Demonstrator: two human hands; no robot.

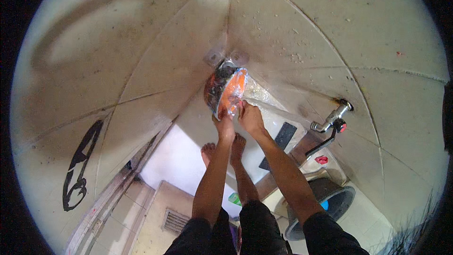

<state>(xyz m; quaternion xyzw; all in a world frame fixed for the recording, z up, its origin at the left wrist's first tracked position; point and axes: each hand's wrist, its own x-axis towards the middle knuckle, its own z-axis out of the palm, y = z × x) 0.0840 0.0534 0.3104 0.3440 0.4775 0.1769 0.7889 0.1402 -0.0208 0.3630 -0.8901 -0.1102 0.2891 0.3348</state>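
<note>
Both my arms reach forward to a rounded, bowl-like thing (232,92) at the corner of the tiled walls. It is dark and mottled on its left side and orange on its right, with a pale bluish rim and shiny glints. My left hand (223,125) grips its lower edge. My right hand (251,117) is beside its lower right edge, fingers bent and pressed together. What the right fingertips hold, if anything, I cannot make out. A metal corner fitting (227,61) sits right behind the bowl-like thing.
A metal tap (332,117) juts from the right wall. Below it, a dark flat rectangular piece (279,145) and a small red thing (321,160) lie near a dark tub (347,203). A floor grate (174,221) is at lower left; my bare feet stand beneath my arms.
</note>
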